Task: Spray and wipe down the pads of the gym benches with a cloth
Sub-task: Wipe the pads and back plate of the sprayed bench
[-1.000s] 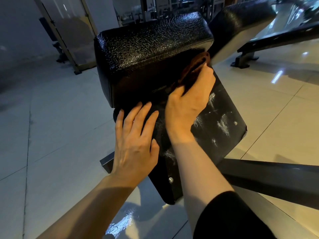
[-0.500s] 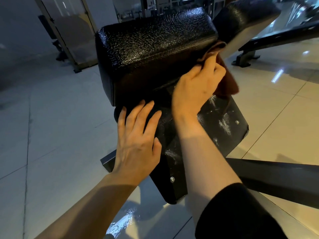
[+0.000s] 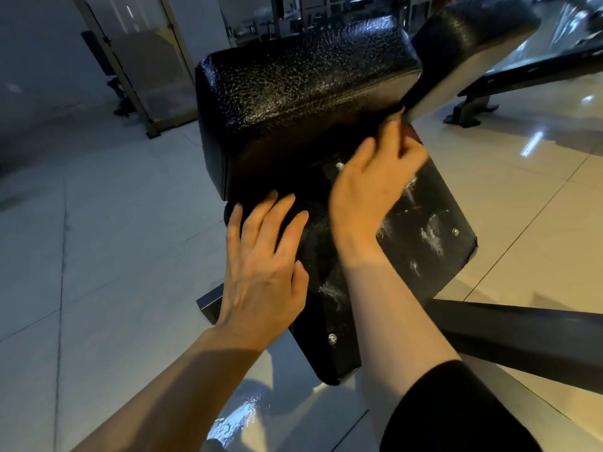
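The black textured pad (image 3: 303, 93) of the gym bench fills the upper middle of the head view, its top glossy under the light. Below it a flat black board (image 3: 421, 243), smeared with pale streaks and fixed with bolts, slopes down toward the person.

The left hand (image 3: 261, 272) lies flat on the board's near left part, fingers straight and spread, fingertips reaching into the shadow under the pad; its grip is open and holds nothing.

The right hand (image 3: 375, 184) is raised at the pad's lower right corner, where the pad meets the board. Its fingers (image 3: 394, 138) are curled and blurred, pressed up against the pad's edge. A small dark reddish patch shows just beside the knuckles, likely the cloth (image 3: 413, 136), but it is almost wholly hidden behind the hand, so whether the grip is closed on it cannot be told.

A second padded bench (image 3: 470, 37) stands behind to the right on the shiny tiled floor (image 3: 522, 197). A dark steel frame bar (image 3: 522, 334) runs off to the right beneath the right forearm.
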{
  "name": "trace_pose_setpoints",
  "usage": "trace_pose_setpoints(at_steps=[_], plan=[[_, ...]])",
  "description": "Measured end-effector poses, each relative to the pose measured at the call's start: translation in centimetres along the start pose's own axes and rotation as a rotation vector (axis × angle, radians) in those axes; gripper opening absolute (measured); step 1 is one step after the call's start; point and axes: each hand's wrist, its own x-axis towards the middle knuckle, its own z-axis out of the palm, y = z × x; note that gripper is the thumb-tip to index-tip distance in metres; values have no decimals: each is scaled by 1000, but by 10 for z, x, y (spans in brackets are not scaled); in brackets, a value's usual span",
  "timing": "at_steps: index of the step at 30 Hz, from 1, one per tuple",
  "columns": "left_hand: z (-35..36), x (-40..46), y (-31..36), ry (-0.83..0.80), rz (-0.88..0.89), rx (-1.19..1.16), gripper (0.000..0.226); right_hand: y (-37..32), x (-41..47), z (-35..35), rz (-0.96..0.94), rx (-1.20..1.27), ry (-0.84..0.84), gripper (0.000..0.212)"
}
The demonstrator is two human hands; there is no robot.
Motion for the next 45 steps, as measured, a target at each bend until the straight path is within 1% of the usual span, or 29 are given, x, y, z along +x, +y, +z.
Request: trace_pose_setpoints(at_steps=[2,4,5,6,8,9,10,11,12,15,16,17,19,20,21,23,26,27,28,31,33,34,37,38,39,41,42,44,45], plan=[[0,2,-3,7,-20,16,65,1,-1,10,15,-3,-136,36],[-2,2,-3,11,-25,22,68,11,-3,10,184,-27,-330,32],[-3,1,-2,10,-23,28,69,15,-9,6,245,-35,-368,32],[-3,1,-2,11,-24,32,70,18,-16,3,242,-17,-314,32],[-4,3,-4,27,-28,36,70,8,-28,-4,97,84,-42,30],[-4,3,-5,34,-29,39,69,2,-31,-3,19,117,40,27],[-3,4,-6,37,-27,42,69,-5,-31,0,-34,139,71,25],[-3,3,-8,35,-25,45,69,-11,-29,5,-42,138,64,25],[-4,2,-10,30,-25,47,69,-12,-25,11,-4,117,32,25],[-8,-4,-13,10,-18,56,69,4,-10,17,221,12,-250,24],[-10,-5,-14,5,-17,56,69,9,-11,15,264,10,-280,25],[-12,-5,-15,3,-17,51,69,13,-16,12,247,37,-220,25],[-14,-4,-17,8,-21,44,69,4,-27,4,145,150,-13,30],[-13,-4,-18,7,-22,48,69,-2,-31,4,112,195,39,32],[-13,-5,-18,2,-22,52,70,-6,-33,7,102,218,50,34],[-13,-7,-20,-12,-23,54,71,-5,-30,17,168,221,-9,33],[-13,-12,-22,-43,-25,68,71,5,-37,22,392,201,-194,34],[-14,-13,-23,-51,-27,70,71,8,-45,20,414,227,-197,36],[-15,-13,-24,-52,-27,71,71,9,-51,17,394,268,-149,38],[-14,-11,-28,-53,-22,83,70,-2,-52,12,264,332,11,37],[-14,-12,-30,-60,-18,86,69,-7,-47,21,239,328,8,36],[-15,-13,-32,-66,-19,86,69,-6,-46,27,265,310,-38,34],[-20,-16,-34,-82,-17,86,70,0,-56,31,461,290,-231,33],[-21,-16,-36,-81,-14,87,70,1,-61,27,473,298,-214,35],[-23,-16,-37,-76,-11,89,70,-1,-64,22,442,317,-130,37],[-24,-17,-39,-67,-11,91,69,-10,-60,9,315,368,93,36],[-24,-17,-39,-65,-14,89,69,-16,-56,6,220,359,174,35],[-24,-18,-39,-58,-20,83,68,-23,-48,8,71,293,216,33],[-25,-19,-39,-56,-23,78,67,-23,-43,12,58,268,198,34]])
